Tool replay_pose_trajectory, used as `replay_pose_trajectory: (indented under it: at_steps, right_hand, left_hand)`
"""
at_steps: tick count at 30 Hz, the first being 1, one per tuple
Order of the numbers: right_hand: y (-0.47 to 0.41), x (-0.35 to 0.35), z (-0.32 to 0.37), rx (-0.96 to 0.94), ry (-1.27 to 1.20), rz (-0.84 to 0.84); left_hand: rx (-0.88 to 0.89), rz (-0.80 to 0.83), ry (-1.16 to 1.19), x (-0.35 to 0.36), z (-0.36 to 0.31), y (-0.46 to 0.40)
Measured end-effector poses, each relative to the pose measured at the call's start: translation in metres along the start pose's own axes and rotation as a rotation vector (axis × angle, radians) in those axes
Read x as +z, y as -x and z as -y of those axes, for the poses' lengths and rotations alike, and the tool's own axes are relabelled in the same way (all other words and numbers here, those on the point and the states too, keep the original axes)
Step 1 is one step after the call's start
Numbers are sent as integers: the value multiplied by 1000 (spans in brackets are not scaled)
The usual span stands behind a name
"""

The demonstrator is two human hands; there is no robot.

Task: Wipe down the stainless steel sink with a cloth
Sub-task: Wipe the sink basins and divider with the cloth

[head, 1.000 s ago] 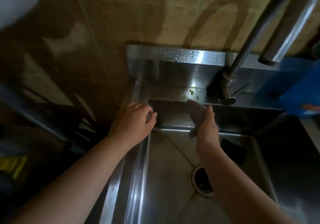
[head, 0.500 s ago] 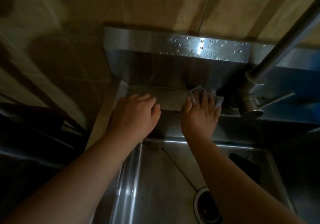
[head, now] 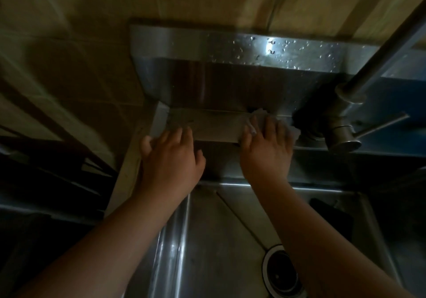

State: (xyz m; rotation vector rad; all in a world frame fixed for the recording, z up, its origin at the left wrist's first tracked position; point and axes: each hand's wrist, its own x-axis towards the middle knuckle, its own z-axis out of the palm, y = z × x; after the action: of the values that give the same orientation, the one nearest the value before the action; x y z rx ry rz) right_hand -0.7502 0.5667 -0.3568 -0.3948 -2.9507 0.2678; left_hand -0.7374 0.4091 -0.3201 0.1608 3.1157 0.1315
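The stainless steel sink fills the lower middle of the view, with its round drain at the bottom right. My right hand presses a pale grey cloth flat onto the rear ledge of the sink, just left of the faucet base; most of the cloth is hidden under the fingers. My left hand rests with spread fingers on the back left corner of the ledge and holds nothing.
A steel backsplash speckled with water drops rises behind the ledge against beige wall tiles. The faucet with its side lever stands at the right, its neck slanting up out of view. A dark object lies in the basin's right side.
My right hand lifted the cloth from the basin's back wall onto the rear ledge and now presses it flat. My left hand stayed on the back left corner. The view moved closer.
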Motion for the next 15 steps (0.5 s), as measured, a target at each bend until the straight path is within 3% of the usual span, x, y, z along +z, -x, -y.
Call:
replay_pose_trajectory:
  at_steps: [4,7,9,13,15]
  right_hand:
    - [9,4,28,-233,-71,99]
    - [23,-4,13,-401,-41,79]
    - [20,-9,-2,-372,2,29]
    - [2,-2,2,-127,5,55]
    - [4,3,23,-137,-20,67]
  left_hand:
    - [-29,-6,5,-1,-5,-1]
    - [-22,10,-1,-3,-4,-2]
    - [-1,15,-6,-4,-1,-2]
    - [-4,6,10,-3,-1,-2]
    - [-19,20,20,-4,-4,-3]
